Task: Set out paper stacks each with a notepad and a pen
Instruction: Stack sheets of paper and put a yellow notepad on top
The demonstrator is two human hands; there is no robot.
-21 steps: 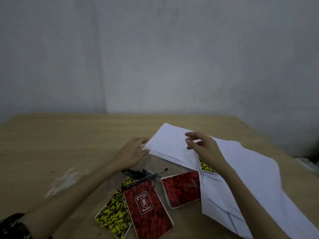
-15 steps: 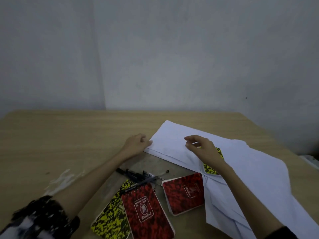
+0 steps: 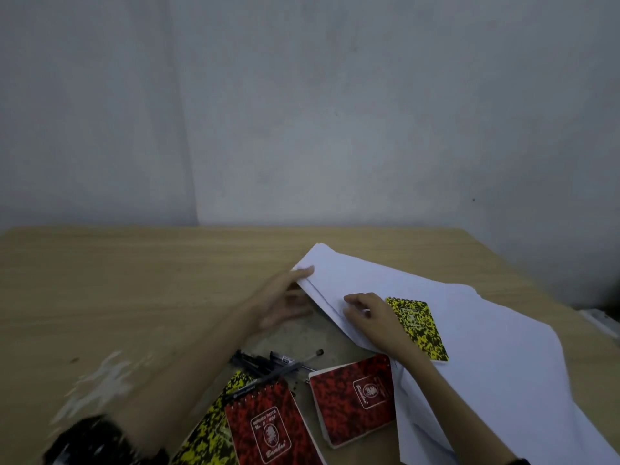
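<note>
A loose spread of white paper sheets (image 3: 476, 337) covers the right half of the wooden table. My left hand (image 3: 281, 300) reaches under the sheets' left edge, thumb on top, fingers spread beneath. My right hand (image 3: 372, 313) presses its fingertips on the top sheet near that edge. A yellow-black notepad (image 3: 419, 327) lies on the paper just right of my right hand. Two red notepads (image 3: 355, 397) (image 3: 271, 431) and another yellow-black one (image 3: 208, 431) lie near me. Several black pens (image 3: 268, 362) lie in a bunch between them.
The wooden table (image 3: 117, 290) has a pale scuffed patch (image 3: 100, 384) at front left. A grey wall stands right behind the table's far edge. The table's right edge runs diagonally past the paper.
My left hand has opened and slid under the paper's left edge. My right hand has shifted left, which uncovers the yellow-black notepad on the sheets.
</note>
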